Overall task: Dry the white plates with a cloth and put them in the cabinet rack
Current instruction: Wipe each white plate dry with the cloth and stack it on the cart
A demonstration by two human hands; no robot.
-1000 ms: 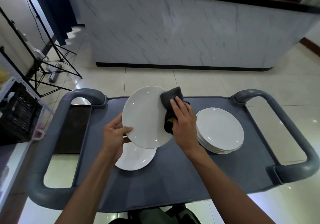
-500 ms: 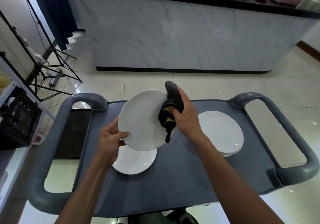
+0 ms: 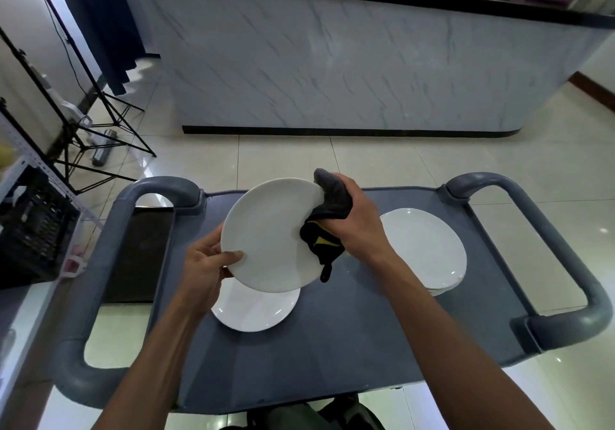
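2 hands (image 3: 203,263) grip plate (image 3: 266,233) rim.

1. The cart top (image 3: 349,346) lies bare across its near half and down the middle strip between the single plate (image 3: 256,310) at left and the plate stack (image 3: 426,250) at right.
2. The tilted plate (image 3: 266,233), held above the left plate, blocks the far-left part of the top.
3. Grey loop handles (image 3: 565,253) bound both ends.
4. The marble counter (image 3: 332,63) walls off the far side; bare tiled floor (image 3: 399,156) lies between.
5. A tripod (image 3: 100,123) and a black crate (image 3: 33,226) crowd the left.
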